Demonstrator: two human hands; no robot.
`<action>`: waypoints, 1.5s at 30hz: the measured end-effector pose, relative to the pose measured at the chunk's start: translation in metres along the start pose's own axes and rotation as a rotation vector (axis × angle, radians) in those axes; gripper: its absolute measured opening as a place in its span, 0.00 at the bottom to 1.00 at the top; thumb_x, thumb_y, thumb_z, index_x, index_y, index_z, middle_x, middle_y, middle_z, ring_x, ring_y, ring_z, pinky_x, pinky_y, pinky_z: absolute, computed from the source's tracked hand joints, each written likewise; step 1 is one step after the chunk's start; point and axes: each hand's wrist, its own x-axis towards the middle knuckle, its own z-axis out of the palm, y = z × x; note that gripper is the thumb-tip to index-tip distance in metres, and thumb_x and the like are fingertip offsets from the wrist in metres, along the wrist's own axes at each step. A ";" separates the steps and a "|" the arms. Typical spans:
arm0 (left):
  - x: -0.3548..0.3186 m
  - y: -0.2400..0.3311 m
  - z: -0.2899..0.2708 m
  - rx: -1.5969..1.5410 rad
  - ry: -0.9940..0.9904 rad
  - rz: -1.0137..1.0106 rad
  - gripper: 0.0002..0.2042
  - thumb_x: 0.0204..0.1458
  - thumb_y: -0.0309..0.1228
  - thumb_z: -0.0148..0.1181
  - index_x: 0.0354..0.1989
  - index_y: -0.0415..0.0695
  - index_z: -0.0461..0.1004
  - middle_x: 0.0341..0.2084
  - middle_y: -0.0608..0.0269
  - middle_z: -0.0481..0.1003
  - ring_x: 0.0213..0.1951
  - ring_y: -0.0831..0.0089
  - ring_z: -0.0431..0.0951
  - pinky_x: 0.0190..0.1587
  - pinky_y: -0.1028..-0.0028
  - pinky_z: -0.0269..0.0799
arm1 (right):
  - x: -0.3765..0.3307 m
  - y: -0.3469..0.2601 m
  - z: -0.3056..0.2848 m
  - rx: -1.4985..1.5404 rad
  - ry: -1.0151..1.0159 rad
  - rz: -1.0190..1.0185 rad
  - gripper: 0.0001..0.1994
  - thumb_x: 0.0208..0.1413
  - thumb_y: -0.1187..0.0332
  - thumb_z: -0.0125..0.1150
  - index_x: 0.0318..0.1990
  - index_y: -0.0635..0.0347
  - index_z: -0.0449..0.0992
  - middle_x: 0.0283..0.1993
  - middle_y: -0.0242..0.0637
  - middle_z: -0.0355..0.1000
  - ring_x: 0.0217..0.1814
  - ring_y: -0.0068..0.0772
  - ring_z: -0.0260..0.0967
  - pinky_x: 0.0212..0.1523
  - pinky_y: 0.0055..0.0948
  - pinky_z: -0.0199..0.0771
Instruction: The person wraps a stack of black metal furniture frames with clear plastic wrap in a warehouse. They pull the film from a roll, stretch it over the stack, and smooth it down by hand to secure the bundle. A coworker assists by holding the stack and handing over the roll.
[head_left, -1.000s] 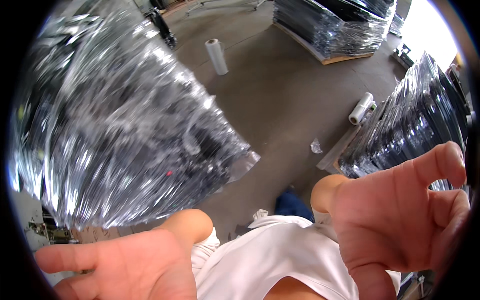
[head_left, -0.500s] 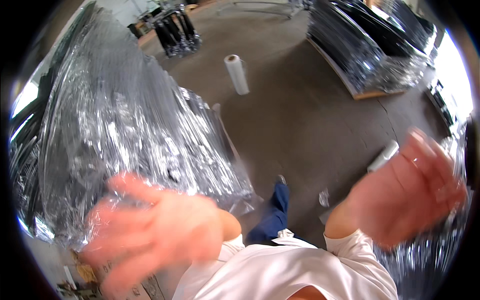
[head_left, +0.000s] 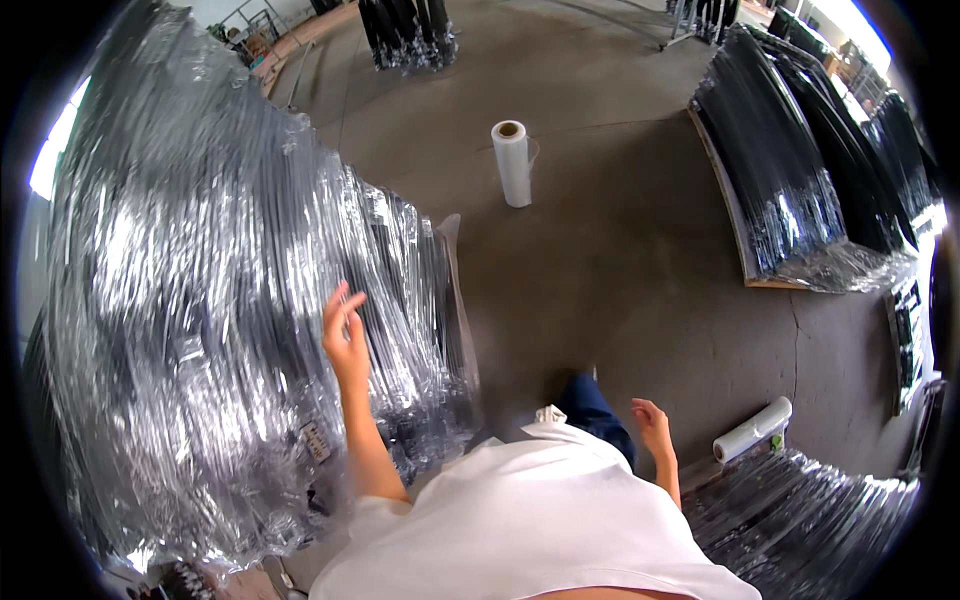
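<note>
My left hand (head_left: 345, 328) is raised over the near side of a tall stack (head_left: 200, 270) of long dark pieces wrapped in shiny clear stretch film. Its fingers are loosely bent and apart, with nothing in them; whether they touch the film I cannot tell. My right hand (head_left: 653, 427) hangs low at my right side, above the floor. It looks relaxed and holds nothing, its fingers slightly curled. An upright roll of stretch film (head_left: 513, 165) stands on the floor ahead. Another film roll (head_left: 752, 429) lies on its side to the right of my right hand.
On the far right, a film-wrapped stack of black pieces (head_left: 770, 160) rests on a wooden pallet (head_left: 737, 215). A lower wrapped bundle (head_left: 800, 525) lies at the near right. Black wrapped pieces (head_left: 405, 30) stand at the back. Grey concrete floor (head_left: 600, 270) runs between the stacks.
Both hands have dropped away from close in front of the head, the left toward the big stack, the right to my side. The view has shifted, and the upright roll appears farther right.
</note>
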 end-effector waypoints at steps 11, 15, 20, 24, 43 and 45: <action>0.196 0.007 0.194 0.206 -0.130 -0.103 0.10 0.52 0.22 0.48 0.36 0.44 0.76 0.55 0.58 0.64 0.57 0.61 0.62 0.54 0.69 0.61 | 0.371 -0.143 -0.047 -0.208 -0.142 -0.363 0.11 0.54 0.74 0.49 0.44 0.61 0.72 0.42 0.45 0.72 0.45 0.46 0.70 0.43 0.31 0.69; 0.242 0.006 0.192 0.275 -0.179 -0.316 0.12 0.52 0.22 0.48 0.42 0.45 0.74 0.58 0.55 0.59 0.61 0.59 0.55 0.59 0.66 0.55 | 0.495 -0.229 -0.048 -0.175 -0.284 -0.452 0.11 0.55 0.72 0.48 0.43 0.63 0.72 0.39 0.48 0.72 0.43 0.46 0.70 0.42 0.30 0.69; 0.227 -0.046 0.171 0.556 -0.066 -0.372 0.12 0.52 0.22 0.47 0.43 0.46 0.74 0.59 0.55 0.59 0.62 0.57 0.54 0.60 0.63 0.53 | 0.593 -0.295 0.017 -0.280 -0.411 -0.616 0.12 0.53 0.71 0.48 0.44 0.60 0.72 0.39 0.46 0.73 0.42 0.46 0.70 0.42 0.33 0.69; 0.263 -0.077 0.159 0.586 0.134 -0.420 0.12 0.53 0.23 0.45 0.43 0.44 0.74 0.59 0.55 0.59 0.62 0.55 0.53 0.60 0.62 0.52 | 0.625 -0.345 0.106 -0.342 -0.712 -0.616 0.13 0.53 0.69 0.48 0.44 0.60 0.72 0.42 0.46 0.72 0.44 0.46 0.69 0.46 0.35 0.68; 0.489 -0.216 0.113 1.624 0.829 -0.341 0.21 0.57 0.35 0.42 0.57 0.37 0.60 0.64 0.43 0.42 0.65 0.43 0.32 0.60 0.46 0.21 | 0.758 -0.590 0.430 -0.507 -1.620 -0.920 0.17 0.55 0.65 0.48 0.51 0.58 0.67 0.49 0.46 0.68 0.49 0.47 0.65 0.49 0.36 0.65; 0.493 -0.232 0.109 2.001 0.836 -0.347 0.22 0.57 0.36 0.41 0.58 0.38 0.59 0.64 0.45 0.39 0.64 0.40 0.32 0.59 0.42 0.26 | 0.789 -0.613 0.467 -0.621 -1.684 -0.976 0.17 0.54 0.65 0.49 0.51 0.58 0.67 0.48 0.47 0.68 0.49 0.47 0.65 0.49 0.36 0.65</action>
